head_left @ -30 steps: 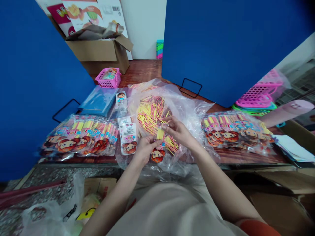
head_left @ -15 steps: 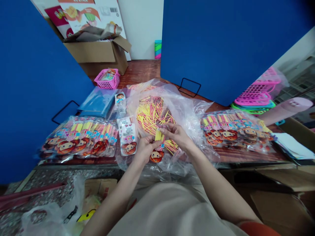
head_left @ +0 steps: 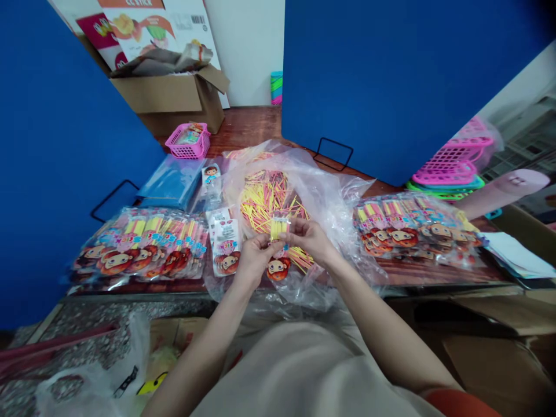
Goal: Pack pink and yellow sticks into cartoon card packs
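Between my two hands is a small clear packet (head_left: 280,227) with yellow sticks in its upper part and a red-haired cartoon card at its lower end. My left hand (head_left: 257,255) pinches its left side. My right hand (head_left: 310,238) is closed on its right side. Behind them a pile of loose yellow and pink sticks (head_left: 264,194) lies in a large clear plastic bag (head_left: 334,202) spread open on the table. Just left of my left hand are printed cartoon cards (head_left: 226,246) in a small stack.
Rows of filled packets lie at the left (head_left: 143,243) and a second heap of packets (head_left: 403,229) at the right. Blue panels (head_left: 369,75) rise behind. A pink basket (head_left: 189,142), cardboard box (head_left: 160,92), stacked baskets (head_left: 452,165) and papers (head_left: 519,255) stand around the table.
Both hands have raised the packet slightly, and its top with the yellow sticks now stands more upright and visible. The right hand's fingers have shifted down along it. The view has shifted slightly.
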{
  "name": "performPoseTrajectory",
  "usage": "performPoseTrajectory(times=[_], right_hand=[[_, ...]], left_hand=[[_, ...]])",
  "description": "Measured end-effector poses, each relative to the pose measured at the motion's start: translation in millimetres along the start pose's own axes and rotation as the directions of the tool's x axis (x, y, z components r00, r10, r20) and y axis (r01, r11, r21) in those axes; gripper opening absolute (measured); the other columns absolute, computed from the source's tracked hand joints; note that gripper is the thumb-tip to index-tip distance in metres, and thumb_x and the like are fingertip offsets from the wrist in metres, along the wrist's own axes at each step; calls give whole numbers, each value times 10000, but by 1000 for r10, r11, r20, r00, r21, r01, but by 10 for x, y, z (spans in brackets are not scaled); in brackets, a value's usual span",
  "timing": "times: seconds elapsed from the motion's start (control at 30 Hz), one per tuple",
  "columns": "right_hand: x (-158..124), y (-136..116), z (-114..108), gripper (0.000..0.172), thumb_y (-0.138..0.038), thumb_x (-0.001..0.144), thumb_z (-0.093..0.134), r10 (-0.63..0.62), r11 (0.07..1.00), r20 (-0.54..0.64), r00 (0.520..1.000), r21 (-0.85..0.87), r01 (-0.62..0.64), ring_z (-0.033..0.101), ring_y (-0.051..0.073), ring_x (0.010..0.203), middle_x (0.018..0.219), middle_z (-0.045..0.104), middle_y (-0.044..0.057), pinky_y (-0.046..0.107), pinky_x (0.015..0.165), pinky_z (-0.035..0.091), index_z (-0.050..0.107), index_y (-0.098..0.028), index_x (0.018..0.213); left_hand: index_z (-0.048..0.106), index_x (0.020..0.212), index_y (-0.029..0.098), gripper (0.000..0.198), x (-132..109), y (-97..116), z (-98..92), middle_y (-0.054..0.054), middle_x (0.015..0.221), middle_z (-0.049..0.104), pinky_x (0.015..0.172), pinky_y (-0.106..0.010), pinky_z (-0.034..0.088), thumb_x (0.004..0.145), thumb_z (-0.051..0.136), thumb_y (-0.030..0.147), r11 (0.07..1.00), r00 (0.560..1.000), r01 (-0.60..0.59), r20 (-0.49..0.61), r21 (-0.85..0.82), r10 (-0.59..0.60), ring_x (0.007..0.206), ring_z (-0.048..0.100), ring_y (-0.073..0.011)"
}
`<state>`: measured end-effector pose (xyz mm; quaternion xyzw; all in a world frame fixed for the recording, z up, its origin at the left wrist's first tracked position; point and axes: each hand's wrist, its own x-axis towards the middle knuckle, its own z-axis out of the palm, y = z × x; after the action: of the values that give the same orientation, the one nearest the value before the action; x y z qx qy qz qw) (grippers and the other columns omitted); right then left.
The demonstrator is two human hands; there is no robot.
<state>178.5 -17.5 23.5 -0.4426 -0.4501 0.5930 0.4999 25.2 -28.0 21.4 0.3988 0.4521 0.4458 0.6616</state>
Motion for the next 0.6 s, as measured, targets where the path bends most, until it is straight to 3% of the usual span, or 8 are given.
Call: performPoseTrajectory(times=[0.13, 0.27, 0.43, 0.6], right_hand=[[-1, 60, -48, 434, -381, 501, 899, -38, 997, -73, 997, 60, 43, 549, 93, 585, 653, 606, -53, 250, 618, 474, 617, -188, 768], [-13, 81, -48, 477, -321, 492, 906, 42, 993, -8, 999, 115, -41, 586, 101, 596, 680, 643, -53, 256, 627, 499, 633, -197, 863], [-32, 149, -32, 440, -273, 479, 908, 29, 991, -39, 999, 134, -24, 598, 98, 595, 686, 662, -51, 236, 606, 496, 644, -192, 822], [-66, 148, -50, 459, -276, 522, 898, 65, 980, 15, 998, 188, -67, 663, 127, 684, 763, 723, -17, 251, 659, 533, 683, -191, 918]], left_hand=[[668, 844, 142, 482, -2, -28, -42, 3, 690, 707, 685, -265, 504, 443, 918, 233, 999, 999, 37, 9, -32, -36, 626, 640, -133], [637, 805, 141, 486, 0, -51, -49, 24, 622, 679, 659, -236, 497, 420, 924, 221, 998, 998, 13, -53, -55, -16, 597, 623, -112], [635, 800, 143, 477, -15, -37, -35, 38, 611, 672, 624, -210, 484, 424, 922, 201, 997, 999, 34, -35, -73, -37, 565, 599, -88], [662, 807, 133, 467, -52, -15, -44, 9, 672, 702, 647, -220, 493, 424, 923, 192, 995, 997, 72, -19, -73, -74, 611, 617, -100]])
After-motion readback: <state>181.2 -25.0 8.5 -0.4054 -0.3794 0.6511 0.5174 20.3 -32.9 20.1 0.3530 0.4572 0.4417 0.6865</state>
